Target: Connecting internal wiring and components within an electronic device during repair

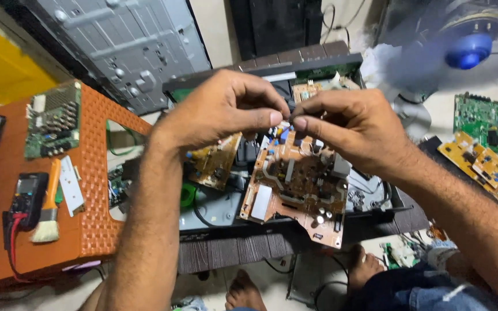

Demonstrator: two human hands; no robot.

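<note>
1. Here, thumb and forefinger tips of the left hand [226, 109] and the right hand [350, 124] meet in a tight pinch above the bench; both hands are nearly closed, the other fingers curled in, and whatever tiny part sits between the fingertips is too small to tell.
2. Directly beneath the pinch lies a tan circuit board [295, 187], flat and irregular in outline, crowded with dark blocks, silver-topped cylinders and a white rectangular patch.
3. Beside it to the left rests a smaller yellowish board [214, 161], partly hidden by the left wrist.
4. Both boards sit in an opened dark chassis [295, 72] with a grey metal floor and loose black wires.
5. To the left stands an orange plastic stool [96, 184] with a woven, dimpled texture; on it are a green circuit board [53, 120], a dark multimeter [27, 198] with a red lead, and an orange-handled brush [47, 210] with pale bristles.
6. At the far right, yellow and green boards [482, 147] lie on the pale floor, near a blue-hubbed fan [468, 49].
7. The person's bare feet [243, 294] show below.
</note>
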